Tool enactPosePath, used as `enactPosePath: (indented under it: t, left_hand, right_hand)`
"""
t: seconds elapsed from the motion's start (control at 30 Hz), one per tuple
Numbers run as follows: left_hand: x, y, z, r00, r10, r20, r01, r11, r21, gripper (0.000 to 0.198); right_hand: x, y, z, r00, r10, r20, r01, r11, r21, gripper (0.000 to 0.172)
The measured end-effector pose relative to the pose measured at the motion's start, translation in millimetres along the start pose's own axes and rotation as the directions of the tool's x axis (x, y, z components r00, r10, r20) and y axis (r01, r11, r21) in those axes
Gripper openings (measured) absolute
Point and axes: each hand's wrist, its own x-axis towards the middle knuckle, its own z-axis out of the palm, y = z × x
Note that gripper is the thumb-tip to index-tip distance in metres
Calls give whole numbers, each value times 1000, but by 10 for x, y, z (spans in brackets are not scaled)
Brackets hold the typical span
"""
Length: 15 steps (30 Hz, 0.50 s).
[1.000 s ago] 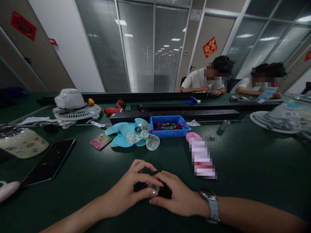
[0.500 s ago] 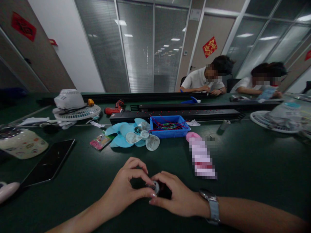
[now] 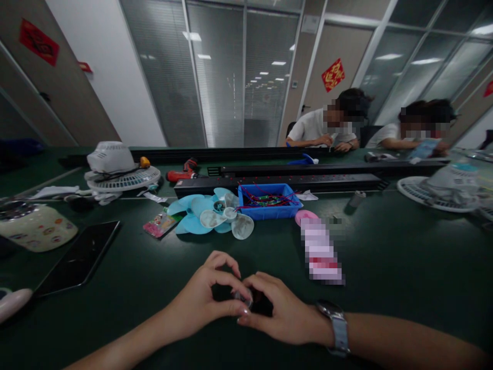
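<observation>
Half covering a small, round, grey part (image 3: 248, 300), maybe metal, low middle of the frame, hiding more of its front than a moment ago. Pinching with the left hand (image 3: 206, 292), holding around it with the right hand (image 3: 285, 311). Likely not done.

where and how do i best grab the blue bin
I'd pinch the rim of the long near wall of the bin, coming from the near side and above. That wall looks mostly free, while fan blades crowd the left end and a black bar lies behind. Keep the fingers clear of the wires inside.
</observation>
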Motion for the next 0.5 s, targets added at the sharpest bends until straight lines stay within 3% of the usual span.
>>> enactPosePath:
  t: [0.23, 0.5]
  left_hand:
    - [-49, 76, 9, 989, 15, -150, 4, 992, 124, 17]
    - [-36, 25, 1, 999, 25, -26, -24, 999, 38, 17]
  right_hand:
    - [8, -12, -15, 1000, -15, 12, 15, 1000, -2, 35]
    - [-1, 13, 9, 1000, -13, -13, 13, 1000, 10, 35]
